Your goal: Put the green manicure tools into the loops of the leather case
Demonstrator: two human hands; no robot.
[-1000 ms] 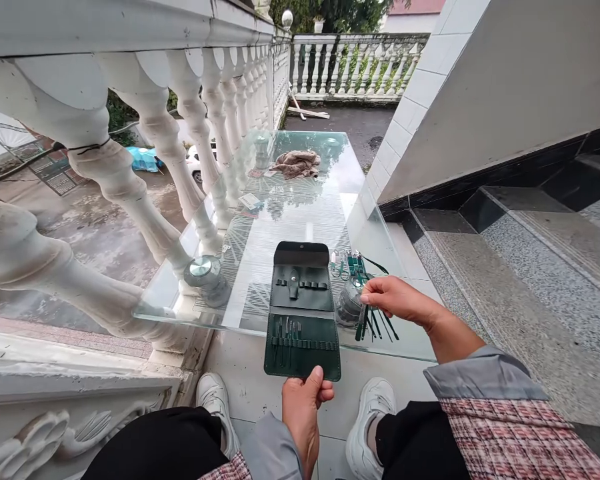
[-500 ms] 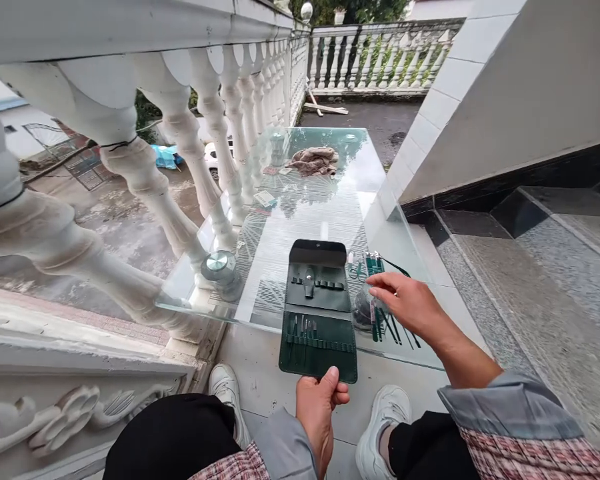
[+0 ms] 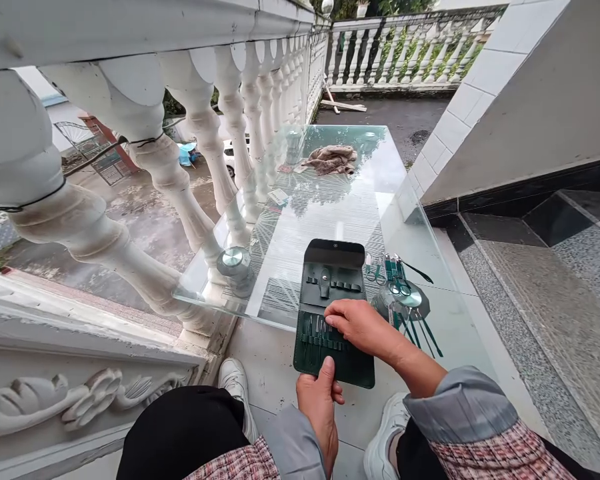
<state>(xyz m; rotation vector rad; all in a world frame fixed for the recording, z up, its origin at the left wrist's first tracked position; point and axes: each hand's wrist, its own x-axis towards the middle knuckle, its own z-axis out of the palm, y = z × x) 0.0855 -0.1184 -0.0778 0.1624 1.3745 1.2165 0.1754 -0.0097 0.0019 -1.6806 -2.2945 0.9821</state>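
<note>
A dark green manicure case [image 3: 313, 299] lies unfolded, its lower end out past the near edge of the glass table. My left hand [image 3: 316, 399] grips that lower edge, thumb on top. Several slim metal tools [image 3: 310, 330] sit in the elastic loops of its lower panel. Over those loops is my right hand [image 3: 357, 325], fingers pinched together; whatever they hold is hidden. To the right on the glass lie green nail clippers [image 3: 393, 268], small scissors [image 3: 400, 288] and several thin green-handled tools [image 3: 424, 330].
The glass table [image 3: 325, 207] carries a crumpled brown cloth [image 3: 330, 160] and a small card [image 3: 278, 197] farther back. A white balustrade [image 3: 200, 127] runs along the left. Stone steps [image 3: 525, 273] rise on the right.
My right hand has moved left from the loose tools to the case's lower panel. My left hand keeps its hold on the case. The view has shifted slightly.
</note>
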